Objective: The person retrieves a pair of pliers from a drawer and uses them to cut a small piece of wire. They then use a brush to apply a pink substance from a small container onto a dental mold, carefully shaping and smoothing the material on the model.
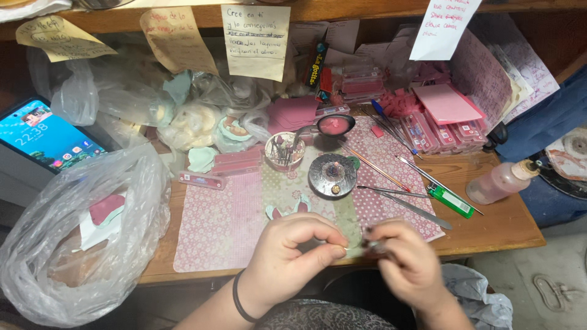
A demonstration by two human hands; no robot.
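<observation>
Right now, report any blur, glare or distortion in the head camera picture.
Head view: the right hand is smeared by motion blur, so whatever it pinches is unclear; the left hand is sharper. The phone screen glows brightly at the left edge. Wide-angle bending curves the wooden table edge, and the plastic bag shows soft sheen.

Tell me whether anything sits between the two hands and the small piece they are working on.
Nothing visible does. The left hand pinches a tiny pale piece at its fingertips, and the blurred right hand meets it directly over the mat's near edge. The round metal dish and green lighter lie farther back.
</observation>
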